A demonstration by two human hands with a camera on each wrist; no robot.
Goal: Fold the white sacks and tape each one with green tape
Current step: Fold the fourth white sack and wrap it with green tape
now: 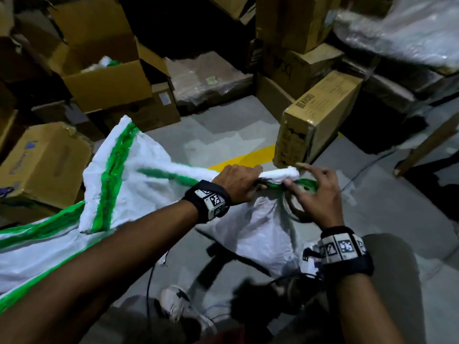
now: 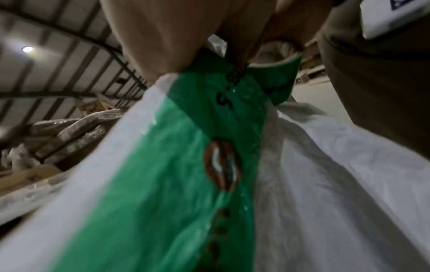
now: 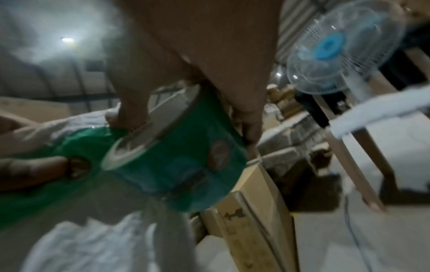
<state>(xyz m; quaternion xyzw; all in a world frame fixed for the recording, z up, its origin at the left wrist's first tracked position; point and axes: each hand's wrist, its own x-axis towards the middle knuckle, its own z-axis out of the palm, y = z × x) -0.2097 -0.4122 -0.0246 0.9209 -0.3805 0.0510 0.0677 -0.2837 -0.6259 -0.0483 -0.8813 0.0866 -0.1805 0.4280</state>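
Grey warehouse floor (image 1: 223,125), ringed by cardboard boxes (image 1: 104,83). We hold a white sack (image 1: 270,229) above it, its top edge rolled into a tight band. Our left hand (image 1: 238,182) grips that band; our right hand (image 1: 315,194) holds the green tape roll (image 3: 177,162), thumb through its core, the strip already stuck along the roll. We judge the taping step to be under way; next the roll must be drawn on and the strip torn. A tall box (image 1: 315,125) stands just beyond the right hand, limiting outward travel; open floor lies nearer us.
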